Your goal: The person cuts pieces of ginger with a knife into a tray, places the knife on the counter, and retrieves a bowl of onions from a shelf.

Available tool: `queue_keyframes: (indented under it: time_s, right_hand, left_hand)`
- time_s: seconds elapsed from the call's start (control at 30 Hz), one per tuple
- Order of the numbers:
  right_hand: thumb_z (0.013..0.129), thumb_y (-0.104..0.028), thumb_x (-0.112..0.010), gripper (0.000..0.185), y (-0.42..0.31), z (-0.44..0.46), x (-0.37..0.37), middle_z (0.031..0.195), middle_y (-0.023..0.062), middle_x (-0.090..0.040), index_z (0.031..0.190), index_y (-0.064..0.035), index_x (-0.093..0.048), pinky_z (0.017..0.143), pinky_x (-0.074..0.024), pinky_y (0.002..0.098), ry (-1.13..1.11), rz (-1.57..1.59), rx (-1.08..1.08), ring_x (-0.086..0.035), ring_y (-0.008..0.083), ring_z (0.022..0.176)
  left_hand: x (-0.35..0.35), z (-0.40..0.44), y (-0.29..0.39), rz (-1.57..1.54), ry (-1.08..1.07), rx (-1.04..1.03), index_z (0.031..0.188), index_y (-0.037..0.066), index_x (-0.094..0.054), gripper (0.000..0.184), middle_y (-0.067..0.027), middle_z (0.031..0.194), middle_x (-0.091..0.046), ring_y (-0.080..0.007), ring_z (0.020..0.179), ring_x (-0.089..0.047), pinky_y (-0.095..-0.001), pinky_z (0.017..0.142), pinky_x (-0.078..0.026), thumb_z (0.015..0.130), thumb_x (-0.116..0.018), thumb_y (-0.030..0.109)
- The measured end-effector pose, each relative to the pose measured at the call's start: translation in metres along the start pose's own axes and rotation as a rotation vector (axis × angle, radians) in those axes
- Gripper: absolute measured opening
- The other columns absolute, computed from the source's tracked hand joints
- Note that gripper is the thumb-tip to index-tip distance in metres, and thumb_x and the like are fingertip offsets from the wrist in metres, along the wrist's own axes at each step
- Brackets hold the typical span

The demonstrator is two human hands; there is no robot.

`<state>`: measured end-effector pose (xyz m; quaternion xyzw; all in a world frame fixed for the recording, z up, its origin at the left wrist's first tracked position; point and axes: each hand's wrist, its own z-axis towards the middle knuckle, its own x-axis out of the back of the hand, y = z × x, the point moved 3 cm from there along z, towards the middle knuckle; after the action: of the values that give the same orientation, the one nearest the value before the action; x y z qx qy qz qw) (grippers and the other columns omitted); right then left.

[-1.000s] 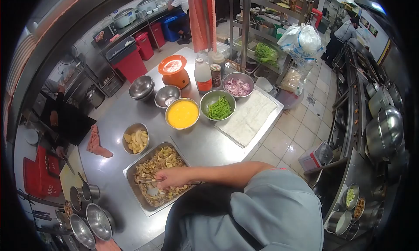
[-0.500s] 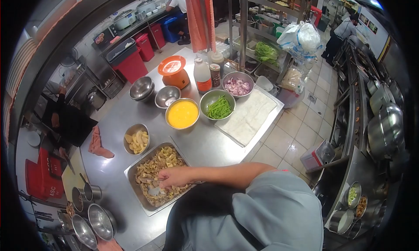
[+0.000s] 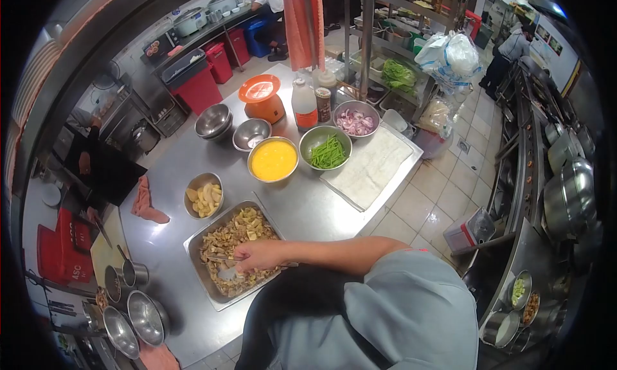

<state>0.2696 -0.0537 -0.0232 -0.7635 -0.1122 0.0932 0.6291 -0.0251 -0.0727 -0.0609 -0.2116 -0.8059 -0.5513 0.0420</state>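
Observation:
My right hand [image 3: 254,255] reaches over a rectangular metal tray [image 3: 204,291] of chopped, brownish cooked food [image 3: 247,227]. Its fingers are closed around a thin metal utensil [image 3: 222,259], which extends from both sides of the fist. The end of the utensil is partly hidden, so I cannot tell its exact kind. Just below the hand, a pale shiny patch shows among the food. My left hand is out of sight. Beyond the tray are a bowl of pale yellow chunks [image 3: 204,199] and a bowl of yellow liquid [image 3: 273,160].
Behind stand a bowl of green pieces [image 3: 328,153], a bowl of sliced onions [image 3: 355,122], bottles [image 3: 304,103] and an orange scale [image 3: 261,100]. A white cloth [image 3: 369,167] covers the right corner. Metal bowls [image 3: 147,318] sit front left. Another person [image 3: 106,171] stands at left.
My view has shifted slightly, moving the far objects right in the picture. My right hand stays over the tray with the utensil, its fingers slightly lower among the food.

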Motion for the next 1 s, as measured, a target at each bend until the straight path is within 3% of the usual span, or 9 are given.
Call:
queue_keyframes:
  time_s: [0.23,0.53,1.0]
  right_hand:
    - [0.099,-0.032,-0.069,0.025,0.011,0.008,-0.006,0.086,-0.0006,-0.064,0.103,-0.0074,-0.064,0.067,-0.0459,0.0294,-0.029,0.019,-0.035,-0.058,0.0107,0.078]
    - [0.101,-0.033,-0.068,0.025,0.004,-0.001,0.001,0.083,-0.0015,-0.062,0.103,-0.0091,-0.061,0.052,-0.0388,0.0267,-0.042,0.092,-0.046,-0.051,0.0076,0.064]
    - [0.100,-0.031,-0.068,0.024,0.007,-0.001,0.000,0.082,-0.0022,-0.062,0.102,-0.0089,-0.061,0.049,-0.0388,0.0277,-0.037,0.005,-0.031,-0.051,0.0081,0.063]
  left_hand:
    - [0.005,-0.007,-0.006,-0.011,0.012,0.008,0.122,0.004,-0.062,0.034,-0.0178,0.109,-0.068,-0.0309,0.091,-0.065,-0.0436,0.085,-0.054,0.096,-0.072,0.025]
    - [0.006,-0.006,-0.005,0.008,0.023,0.016,0.123,0.005,-0.063,0.037,-0.0189,0.110,-0.069,-0.0327,0.091,-0.065,-0.0455,0.086,-0.054,0.095,-0.074,0.027]
    - [0.012,-0.009,-0.014,0.026,0.050,0.045,0.125,0.007,-0.064,0.042,-0.0206,0.112,-0.069,-0.0356,0.093,-0.065,-0.0485,0.088,-0.053,0.093,-0.077,0.031]
